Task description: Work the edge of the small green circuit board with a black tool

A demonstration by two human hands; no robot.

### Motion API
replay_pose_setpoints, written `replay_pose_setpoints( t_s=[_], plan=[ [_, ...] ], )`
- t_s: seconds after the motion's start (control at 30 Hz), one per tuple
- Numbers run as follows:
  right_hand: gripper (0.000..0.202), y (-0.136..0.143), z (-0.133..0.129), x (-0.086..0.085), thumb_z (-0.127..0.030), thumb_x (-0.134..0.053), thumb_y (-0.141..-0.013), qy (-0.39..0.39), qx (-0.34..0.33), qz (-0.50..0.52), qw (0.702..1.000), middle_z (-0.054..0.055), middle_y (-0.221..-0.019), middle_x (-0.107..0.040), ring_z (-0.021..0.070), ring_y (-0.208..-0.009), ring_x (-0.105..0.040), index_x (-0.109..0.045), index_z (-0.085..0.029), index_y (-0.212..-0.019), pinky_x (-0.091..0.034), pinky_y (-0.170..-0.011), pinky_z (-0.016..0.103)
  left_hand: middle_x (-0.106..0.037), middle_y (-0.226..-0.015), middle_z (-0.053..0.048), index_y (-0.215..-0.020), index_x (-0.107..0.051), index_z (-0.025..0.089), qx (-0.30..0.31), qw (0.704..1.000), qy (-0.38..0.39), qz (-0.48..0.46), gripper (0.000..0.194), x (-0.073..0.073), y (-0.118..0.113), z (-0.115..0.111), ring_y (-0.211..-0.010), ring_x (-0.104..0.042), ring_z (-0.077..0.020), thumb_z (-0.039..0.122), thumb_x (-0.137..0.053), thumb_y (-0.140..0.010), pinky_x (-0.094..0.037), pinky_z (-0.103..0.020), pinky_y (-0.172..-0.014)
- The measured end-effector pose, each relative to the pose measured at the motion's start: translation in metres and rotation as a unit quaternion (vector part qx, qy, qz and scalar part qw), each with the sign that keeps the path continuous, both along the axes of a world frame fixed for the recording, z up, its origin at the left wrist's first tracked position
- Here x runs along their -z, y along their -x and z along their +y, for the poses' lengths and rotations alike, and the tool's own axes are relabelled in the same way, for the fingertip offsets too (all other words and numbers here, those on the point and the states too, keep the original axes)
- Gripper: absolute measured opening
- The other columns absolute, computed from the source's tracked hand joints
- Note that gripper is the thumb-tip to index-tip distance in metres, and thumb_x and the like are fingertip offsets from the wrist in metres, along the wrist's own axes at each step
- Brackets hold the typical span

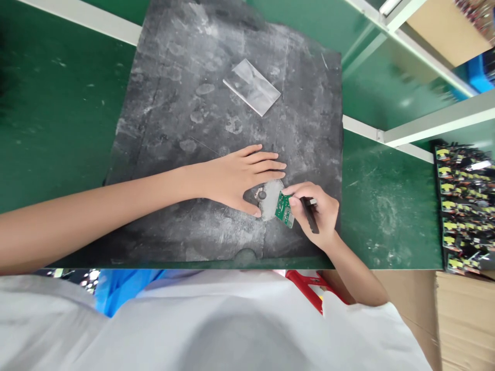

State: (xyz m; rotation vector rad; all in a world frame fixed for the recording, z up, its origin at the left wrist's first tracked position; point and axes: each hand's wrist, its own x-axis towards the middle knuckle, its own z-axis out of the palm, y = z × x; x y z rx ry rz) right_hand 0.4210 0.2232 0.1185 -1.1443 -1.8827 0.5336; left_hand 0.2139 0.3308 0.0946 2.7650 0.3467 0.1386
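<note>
My left hand (242, 178) lies on the dark mat with its fingers stretched out and spread, holding nothing. Between its thumb and fingers, a pale grey flat piece (270, 203) with a small dark round knob (262, 195) shows in part. My right hand (319, 206) is closed, with thumb and fingertips on a small green circuit board (283, 208) that overlaps the grey piece's right side. A black, bar-like object (310, 219) is also in the right hand. Its kind and its far end cannot be made out.
A clear plastic sleeve (253, 87) lies farther back on the worn black mat (174, 103), which covers part of the green table (386, 206). A tray of several assembled boards (464, 206) stands at the right. White frame bars (436, 126) cross the right side.
</note>
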Motion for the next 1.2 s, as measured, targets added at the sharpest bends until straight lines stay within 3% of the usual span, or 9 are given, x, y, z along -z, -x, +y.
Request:
replay_pose_setpoints(
  t_s=[0.53, 0.83, 1.03, 1.2],
  plan=[
    [0.006, -0.005, 0.005, -0.008, -0.02, -0.055, -0.094, 0.09, -0.029, 0.0, 0.995, 0.003, -0.089, -0.065, 0.0144, -0.078, -0.063, -0.054, -0.022, -0.089, -0.05, -0.069, 0.027, -0.034, -0.157, -0.008, -0.148, -0.04, 0.017, 0.0, 1.0, 0.008, -0.012, 0.085, 0.001, -0.001, 0.0, -0.149, -0.021, -0.0281, 0.067, -0.056, -0.082, -0.003, -0.043, -0.123],
    [0.015, -0.004, 0.006, 0.0, -0.019, -0.062, -0.089, 0.065, -0.059, -0.015, 0.996, 0.005, -0.097, -0.065, 0.0168, -0.089, -0.064, -0.052, -0.024, -0.098, -0.052, -0.075, 0.03, -0.037, -0.156, -0.01, -0.148, -0.04, 0.015, 0.001, 0.999, 0.0, -0.037, 0.085, 0.005, 0.0, 0.0, -0.148, -0.024, -0.0293, 0.067, -0.056, -0.082, -0.005, -0.045, -0.122],
    [0.017, 0.003, 0.001, -0.001, -0.018, -0.064, -0.088, 0.008, -0.116, -0.022, 0.993, 0.008, -0.1, -0.065, 0.0179, -0.091, -0.065, -0.053, -0.022, -0.1, -0.055, -0.073, 0.029, -0.036, -0.156, -0.009, -0.148, -0.04, 0.016, 0.002, 0.999, 0.003, -0.032, 0.084, 0.003, 0.001, 0.0, -0.149, -0.022, -0.0274, 0.068, -0.054, -0.083, -0.004, -0.043, -0.123],
    [0.016, 0.005, -0.001, 0.0, -0.015, -0.062, -0.086, 0.004, -0.046, -0.012, 0.999, 0.005, -0.093, -0.065, 0.0164, -0.084, -0.064, -0.053, -0.023, -0.096, -0.055, -0.073, 0.03, -0.035, -0.157, -0.009, -0.149, -0.039, 0.016, 0.001, 1.0, 0.004, -0.021, 0.086, 0.002, 0.001, 0.0, -0.149, -0.021, -0.0274, 0.069, -0.055, -0.082, -0.003, -0.042, -0.122]
  ],
)
